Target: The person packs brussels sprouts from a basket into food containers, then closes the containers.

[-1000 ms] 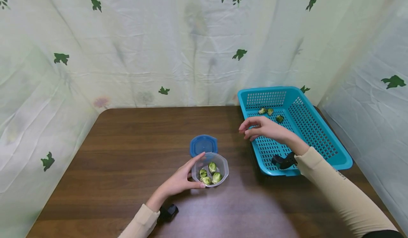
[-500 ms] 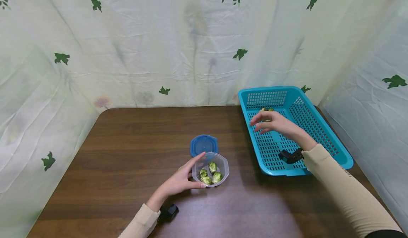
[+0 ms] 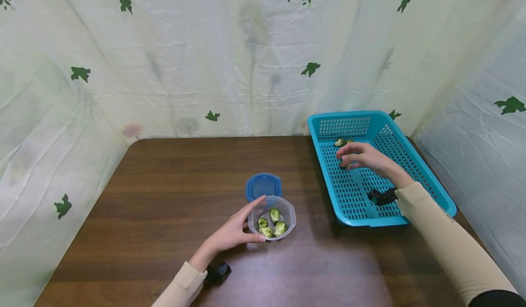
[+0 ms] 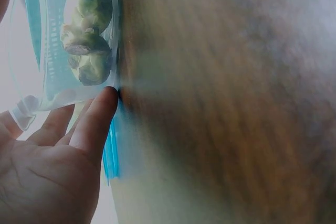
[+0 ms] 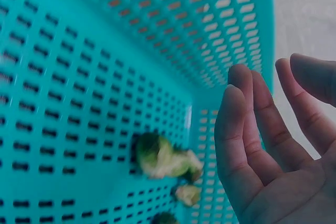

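My left hand [image 3: 228, 231] holds a small clear plastic container [image 3: 291, 215] by its side, thumb at the near rim and fingers along the far side. Several Brussels sprouts [image 3: 281, 228] lie inside it, seen through its wall in the left wrist view. Over the blue basket [image 3: 353, 206] hovers my right hand [image 3: 365, 157], fingers loosely bent and apart, nothing between them. More Brussels sprouts [image 5: 152, 156] rest on the basket floor in the right wrist view, below the fingers. From the head view, the right hand partly covers them.
A blue lid [image 3: 264, 185] lies on the brown wooden table [image 3: 172, 183] just behind the container. The basket has raised, slotted walls and stands at the table's right back corner. A white leaf-printed cloth [image 3: 255, 69] hangs around the back and sides.
My right hand has moved rightward from the basket's left rim to over its inside, now covering some sprouts. The left hand and container stay put.
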